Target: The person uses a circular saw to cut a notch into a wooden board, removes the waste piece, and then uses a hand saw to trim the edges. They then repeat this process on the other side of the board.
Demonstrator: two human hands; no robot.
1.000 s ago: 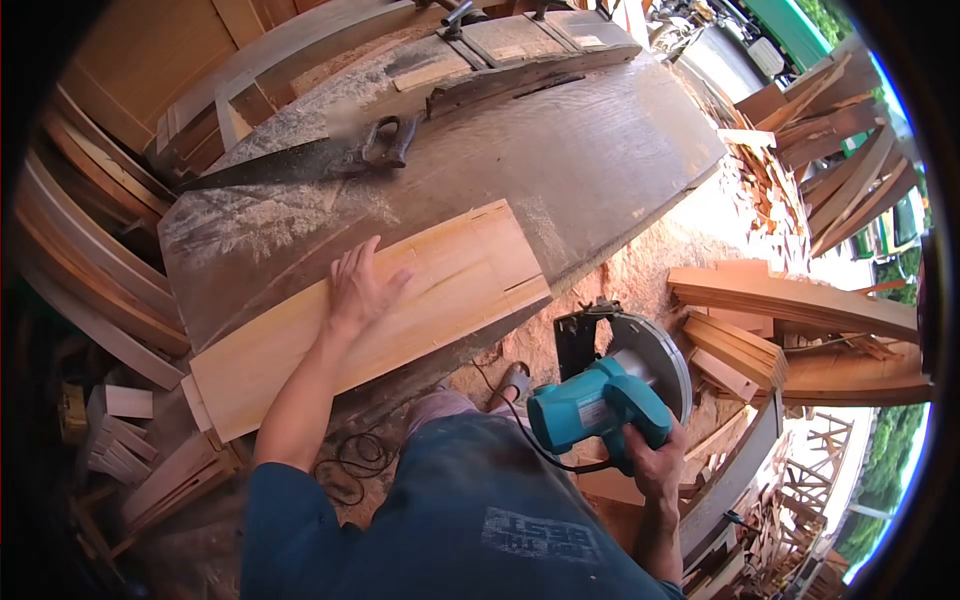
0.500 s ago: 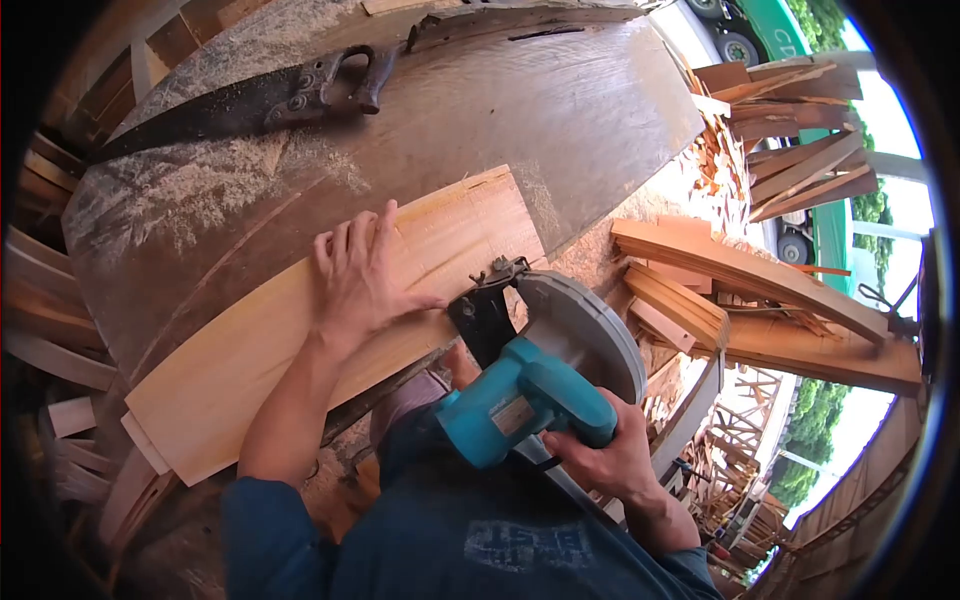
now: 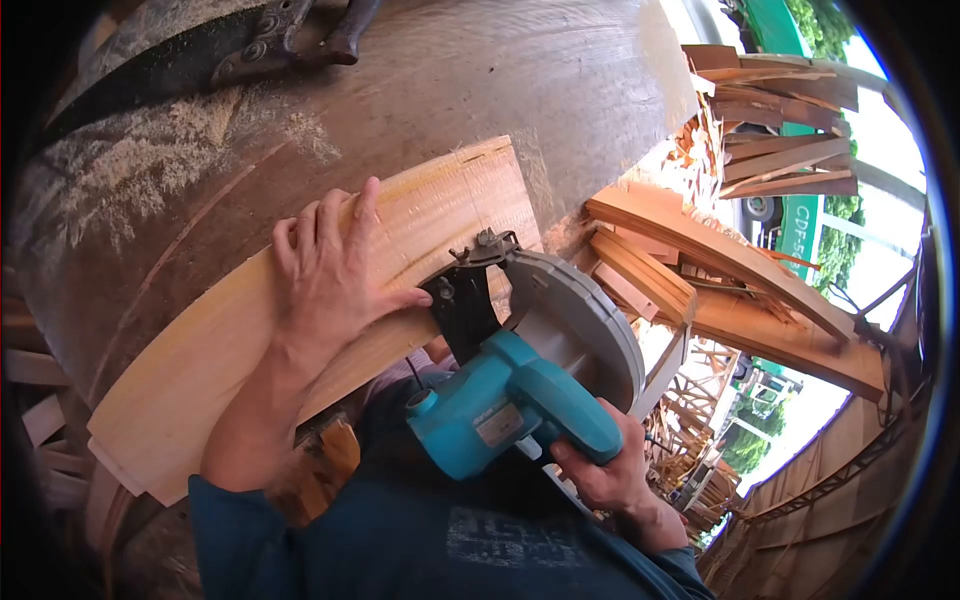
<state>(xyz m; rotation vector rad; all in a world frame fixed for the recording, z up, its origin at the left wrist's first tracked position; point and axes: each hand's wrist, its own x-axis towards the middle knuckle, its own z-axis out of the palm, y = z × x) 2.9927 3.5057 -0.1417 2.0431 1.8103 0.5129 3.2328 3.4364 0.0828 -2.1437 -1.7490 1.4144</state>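
Note:
A pale, curved wooden board (image 3: 215, 345) lies on the worktable, with a second piece of wood showing under its left end. My left hand (image 3: 330, 265) rests on the board with its fingers spread, the thumb reaching to the black base plate of the saw. My right hand (image 3: 605, 465) is wrapped round the rear handle of a teal circular saw (image 3: 490, 405). The saw's front base sits at the board's near right edge, and its grey guard (image 3: 590, 320) faces right. The blade is mostly hidden by the guard.
A handsaw (image 3: 250, 55) lies on the worktable (image 3: 450, 90) at the far left, beside scattered sawdust (image 3: 120, 190). Thick timber pieces (image 3: 720, 260) and wood shavings are on the right. Stacked offcuts (image 3: 790, 130) stand behind them, with a green vehicle beyond.
The view has shifted, so the handsaw now sits higher and is partly cut off. The circular saw has moved slightly left and up in the picture. Both hands keep their places on board and saw.

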